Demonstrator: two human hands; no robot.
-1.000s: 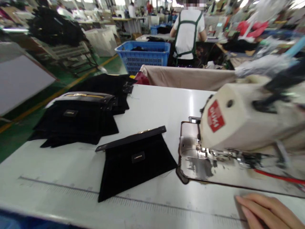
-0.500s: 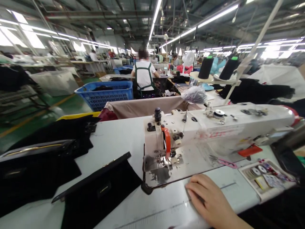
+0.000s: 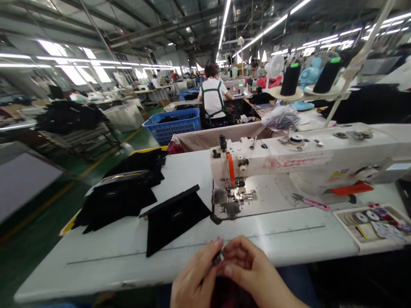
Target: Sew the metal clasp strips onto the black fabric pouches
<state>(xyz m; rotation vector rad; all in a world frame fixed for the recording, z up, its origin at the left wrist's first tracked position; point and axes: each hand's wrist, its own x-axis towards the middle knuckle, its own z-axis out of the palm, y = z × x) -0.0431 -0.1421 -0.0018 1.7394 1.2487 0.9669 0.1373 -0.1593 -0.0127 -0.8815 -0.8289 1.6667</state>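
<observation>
My left hand (image 3: 192,278) and my right hand (image 3: 253,273) meet at the near edge of the white sewing table (image 3: 289,235). Their fingertips pinch a small dark item (image 3: 218,258) between them; I cannot tell what it is. A dark red shape (image 3: 226,295) lies under my hands. Beyond them lies a black fabric piece with a small label (image 3: 173,216), flat on the table. The white sewing machine (image 3: 289,164) stands at the right, its needle area (image 3: 236,194) a little beyond my hands.
A stack of black fabric pieces (image 3: 118,194) sits at the table's left. A tray of bobbins and small parts (image 3: 372,220) lies at the right. Pink snips (image 3: 313,202) rest on the machine bed. Behind are a blue basket (image 3: 173,124) and a person in a white shirt (image 3: 213,100).
The camera has swung up and back. My right hand left the table top and came to the near edge. My left hand has come into view and joined it on the small dark item.
</observation>
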